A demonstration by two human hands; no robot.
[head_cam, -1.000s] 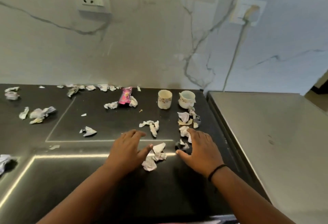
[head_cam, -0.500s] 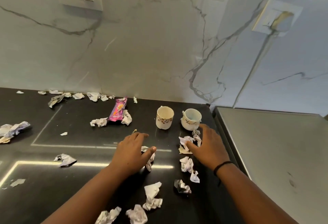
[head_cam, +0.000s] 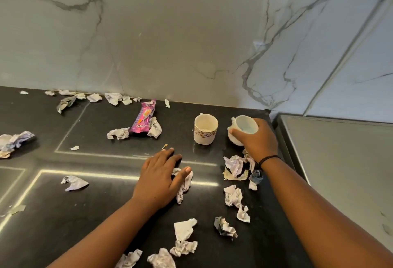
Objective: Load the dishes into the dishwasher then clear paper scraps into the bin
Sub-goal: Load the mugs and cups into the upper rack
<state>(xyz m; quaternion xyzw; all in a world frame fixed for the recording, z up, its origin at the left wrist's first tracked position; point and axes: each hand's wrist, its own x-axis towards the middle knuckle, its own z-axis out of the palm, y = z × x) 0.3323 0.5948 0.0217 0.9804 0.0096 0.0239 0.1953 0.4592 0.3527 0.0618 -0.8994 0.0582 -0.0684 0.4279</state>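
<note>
Since half a second ago, the right hand (head_cam: 258, 140) has been moved forward from the paper scraps to the white cup (head_cam: 242, 128) at the back of the black worktop (head_cam: 106, 204), and that cup is now tilted within its grasp. Its fingers are wrapped around the far side of the cup and the thumb is pressed against the near side, so the cup is gripped. A black band (head_cam: 269, 159) is worn on the wrist.

Just left of the white cup, a second, flower-patterned cup (head_cam: 205, 129) is seen upright and apart from the hand. The left hand (head_cam: 159, 180) is laid palm down, fingers spread, left of and nearer than the white cup; a crumpled paper scrap (head_cam: 184, 182) is touched by its thumb, but nothing is enclosed. More crumpled scraps (head_cam: 235, 166) lie directly in front of the white cup, and others (head_cam: 184, 238) nearer the viewer. Further left of the white cup, a pink wrapper (head_cam: 144, 117) is found near the marble wall (head_cam: 170, 44).
</note>
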